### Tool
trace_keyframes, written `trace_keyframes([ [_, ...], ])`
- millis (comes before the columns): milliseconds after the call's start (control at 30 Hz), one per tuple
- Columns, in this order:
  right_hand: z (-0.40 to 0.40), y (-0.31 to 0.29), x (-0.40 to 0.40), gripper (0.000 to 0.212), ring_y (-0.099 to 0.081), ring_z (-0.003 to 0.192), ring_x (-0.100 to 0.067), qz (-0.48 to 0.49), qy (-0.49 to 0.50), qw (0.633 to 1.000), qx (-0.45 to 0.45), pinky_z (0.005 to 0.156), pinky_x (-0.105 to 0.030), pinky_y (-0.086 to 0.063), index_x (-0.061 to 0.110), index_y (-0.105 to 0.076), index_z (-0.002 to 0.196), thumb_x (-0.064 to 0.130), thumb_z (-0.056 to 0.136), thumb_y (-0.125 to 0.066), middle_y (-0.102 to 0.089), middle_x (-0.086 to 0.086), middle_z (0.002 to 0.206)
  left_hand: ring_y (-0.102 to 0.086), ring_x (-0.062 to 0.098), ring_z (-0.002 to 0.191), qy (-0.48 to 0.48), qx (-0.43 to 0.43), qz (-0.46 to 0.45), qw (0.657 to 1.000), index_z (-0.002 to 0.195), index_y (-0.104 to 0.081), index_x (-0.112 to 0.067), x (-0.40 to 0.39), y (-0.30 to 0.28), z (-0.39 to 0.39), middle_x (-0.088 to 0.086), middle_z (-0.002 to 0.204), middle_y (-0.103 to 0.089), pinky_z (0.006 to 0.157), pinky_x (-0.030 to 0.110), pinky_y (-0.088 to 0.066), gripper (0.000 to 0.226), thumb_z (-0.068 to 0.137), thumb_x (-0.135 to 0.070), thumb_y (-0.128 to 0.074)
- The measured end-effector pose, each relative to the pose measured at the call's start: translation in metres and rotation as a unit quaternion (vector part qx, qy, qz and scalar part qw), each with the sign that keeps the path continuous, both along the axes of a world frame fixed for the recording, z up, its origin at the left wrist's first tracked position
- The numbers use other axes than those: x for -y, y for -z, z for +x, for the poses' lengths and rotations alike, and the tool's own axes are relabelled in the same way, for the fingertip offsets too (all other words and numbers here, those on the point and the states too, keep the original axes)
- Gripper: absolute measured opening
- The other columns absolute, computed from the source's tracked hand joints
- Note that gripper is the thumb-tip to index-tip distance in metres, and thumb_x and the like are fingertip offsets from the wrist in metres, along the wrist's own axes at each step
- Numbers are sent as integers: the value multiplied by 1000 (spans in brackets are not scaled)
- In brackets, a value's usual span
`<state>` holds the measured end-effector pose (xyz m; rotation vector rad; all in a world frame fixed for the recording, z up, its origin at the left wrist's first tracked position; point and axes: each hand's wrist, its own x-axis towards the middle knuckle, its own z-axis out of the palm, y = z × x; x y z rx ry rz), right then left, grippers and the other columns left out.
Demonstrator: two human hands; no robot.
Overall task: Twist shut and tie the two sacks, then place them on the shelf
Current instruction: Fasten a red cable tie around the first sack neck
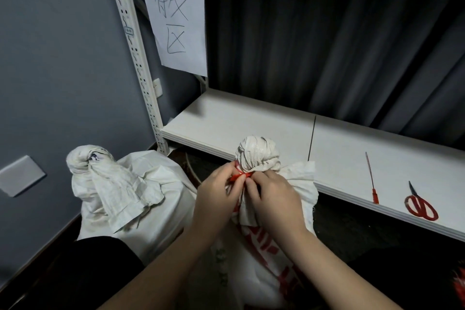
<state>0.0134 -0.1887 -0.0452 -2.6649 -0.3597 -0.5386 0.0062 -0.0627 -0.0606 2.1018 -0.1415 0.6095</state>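
Two white woven sacks stand on the floor in front of the shelf (251, 123). The right sack (256, 153), printed with red marks, has its neck twisted into a knob, and a red tie (242, 175) circles the neck just under it. My left hand (216, 196) pinches the tie's red end on the left of the neck. My right hand (274, 199) pinches the tie beside it and wraps round the neck. The left sack (130, 191) has a twisted, bunched top with no tie visible on it.
A second red tie (372, 178) and red-handled scissors (420, 205) lie on the white shelf board to the right. A paper sign (176, 12) hangs from the perforated shelf post (136, 58). A dark curtain hangs behind the shelf; a grey wall is on the left.
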Motion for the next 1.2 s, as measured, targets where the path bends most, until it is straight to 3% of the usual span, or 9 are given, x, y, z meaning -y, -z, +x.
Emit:
trace_keyframes([
  [67,1,-3,0,20,-58,57,-24,-100,0,992,72,45,-31,-40,20,-59,63,27,80,-52,-61,-1,62,-60,3,89,-12,-3,-14,1000,87,-54,-26,1,0,0,-10,106,-61,76,16,-44,4,86,-25,-57],
  [133,0,-6,-3,18,-57,51,-24,-128,6,989,76,41,-27,-37,19,-55,59,24,76,-54,-59,-1,58,-62,6,90,-15,-9,-18,1000,83,-55,-25,0,1,2,-9,100,-64,77,25,-48,4,86,-27,-56],
  [233,3,-14,-5,29,-60,75,-24,-5,21,999,-45,59,-32,-41,17,-58,74,30,93,-41,-63,-4,79,-62,6,87,-4,-7,4,1000,80,-60,-19,0,1,3,-7,92,-68,75,27,-48,13,85,-30,-54],
  [333,9,-8,0,29,-55,89,-18,160,-43,973,-163,73,-32,-34,20,-54,71,31,97,-44,-63,-3,87,-60,3,88,2,-2,-4,1000,83,-63,-16,1,1,4,-6,95,-68,76,15,-44,13,84,-26,-56],
  [467,15,-6,2,39,-51,75,1,313,-102,928,-174,72,-16,-37,22,-54,55,17,94,-55,-55,7,66,-52,-11,89,0,-22,-55,998,74,-57,-18,0,-1,8,1,93,-61,77,0,-33,10,80,-26,-59],
  [633,12,-7,-1,41,-48,73,9,368,-115,908,-166,72,-5,-33,17,-52,54,5,93,-54,-47,8,72,-50,-19,91,8,-60,-113,992,76,-60,-15,-1,-4,10,12,101,-60,80,-4,-31,15,83,-5,-67],
  [867,9,-6,-2,45,-47,67,10,399,-79,893,-191,66,-6,-33,15,-48,47,6,91,-53,-48,-3,75,-62,-13,87,39,-91,-221,970,73,-65,-8,-3,0,13,7,101,-66,78,4,-45,14,81,2,-69],
  [1033,9,-1,-2,50,-47,63,-1,441,-45,873,-202,68,-25,-35,19,-45,41,7,88,-55,-49,-1,65,-65,-9,77,60,-133,-283,948,79,-66,5,-4,-1,17,1,92,-69,74,8,-49,3,81,4,-67],
  [1200,7,4,-3,53,-38,52,-7,484,-45,842,-234,59,-29,-30,19,-44,36,7,87,-54,-40,4,49,-66,2,78,76,-157,-331,927,74,-62,16,-7,-4,19,-3,82,-73,74,12,-51,16,80,3,-69],
])
